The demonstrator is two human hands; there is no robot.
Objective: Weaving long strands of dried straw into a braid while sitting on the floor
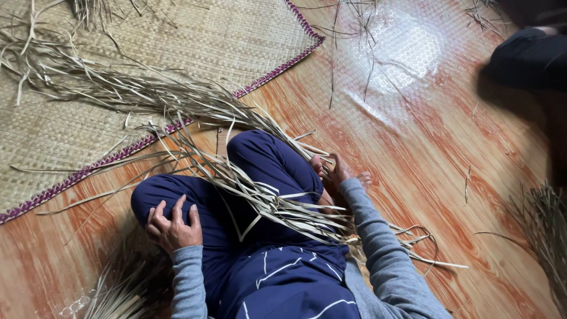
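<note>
Dried palm strips (195, 118) trailed from the woven mat (236, 41) across the blue-trousered lap. Left hand (173, 224) spread flat on the left knee, fingers apart, holding nothing. Right hand (338, 172) down beside the foot at the strip ends; grip not discernible. Orange patterned floor (425, 136) beneath.

A blurred dark shape (528, 56) runs off the top right corner (a foot, perhaps); the straw bundle (546, 236) is cut by the right edge.
</note>
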